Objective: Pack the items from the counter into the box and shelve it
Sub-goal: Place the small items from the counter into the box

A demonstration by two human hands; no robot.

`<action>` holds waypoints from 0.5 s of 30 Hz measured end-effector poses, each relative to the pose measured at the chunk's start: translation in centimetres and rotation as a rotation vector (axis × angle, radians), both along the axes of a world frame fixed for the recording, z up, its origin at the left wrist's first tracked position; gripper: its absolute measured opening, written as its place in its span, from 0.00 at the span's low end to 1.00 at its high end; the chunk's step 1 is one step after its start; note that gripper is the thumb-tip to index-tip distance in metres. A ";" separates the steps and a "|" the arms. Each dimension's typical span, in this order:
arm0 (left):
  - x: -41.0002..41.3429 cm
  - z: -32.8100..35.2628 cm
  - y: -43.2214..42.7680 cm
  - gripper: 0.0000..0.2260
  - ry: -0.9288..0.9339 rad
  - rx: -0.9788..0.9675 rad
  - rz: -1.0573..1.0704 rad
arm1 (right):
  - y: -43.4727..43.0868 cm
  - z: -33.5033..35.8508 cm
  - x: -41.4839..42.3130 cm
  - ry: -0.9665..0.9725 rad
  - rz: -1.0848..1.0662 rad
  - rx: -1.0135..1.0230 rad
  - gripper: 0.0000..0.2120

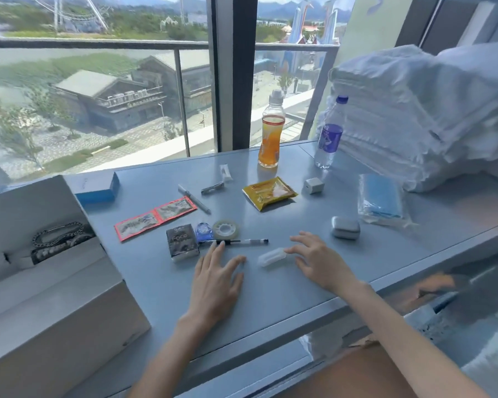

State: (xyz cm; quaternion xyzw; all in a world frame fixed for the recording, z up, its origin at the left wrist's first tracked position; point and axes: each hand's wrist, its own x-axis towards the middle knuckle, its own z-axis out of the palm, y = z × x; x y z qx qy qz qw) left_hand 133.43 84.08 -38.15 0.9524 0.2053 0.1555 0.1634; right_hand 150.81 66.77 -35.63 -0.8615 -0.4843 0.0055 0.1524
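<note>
Both hands over the counter among loose items; white box open at left.

The left hand lies palm-down on the grey counter with fingers spread and holding nothing; its fingertips reach the black pen. The right hand is also spread open, its fingertips touching one end of a small translucent case without closing on it. Beyond the pen lie a dark tissue pack, a tape roll and a red-edged sachet strip. A yellow packet, a white cube charger, a grey earbud case and a blue wrapped pack lie farther right. An orange drink bottle and a water bottle stand upright near the window. The white box sits at the counter's left edge, lid raised, with dark chain bracelets inside.
</note>
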 end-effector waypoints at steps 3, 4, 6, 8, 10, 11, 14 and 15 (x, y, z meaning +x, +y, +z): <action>1.2 0.4 0.0 0.17 -0.078 -0.063 0.053 | 0.9 0.6 2.4 -0.020 0.025 -0.011 0.14; 1.6 0.6 0.1 0.19 -0.102 -0.072 0.073 | 1.4 0.8 2.9 0.003 0.047 0.012 0.14; 2.4 0.6 0.2 0.22 -0.112 -0.062 0.119 | 2.4 0.9 3.5 0.089 0.116 0.046 0.16; 3.0 0.6 0.3 0.21 -0.106 -0.045 0.167 | 3.2 0.5 3.7 0.149 0.195 0.029 0.17; 3.3 0.6 0.2 0.17 -0.134 -0.018 0.184 | 3.7 -0.2 3.9 0.151 0.238 0.069 0.14; 3.3 0.5 0.1 0.14 -0.158 -0.003 0.191 | 3.8 -0.5 4.0 0.163 0.233 0.122 0.12; 3.1 0.4 -0.1 0.08 -0.233 0.054 0.206 | 3.2 -0.9 4.0 0.231 0.177 0.257 0.10; 3.2 0.4 -0.2 0.08 -0.264 0.078 0.194 | 3.0 -1.0 3.9 0.254 0.170 0.281 0.10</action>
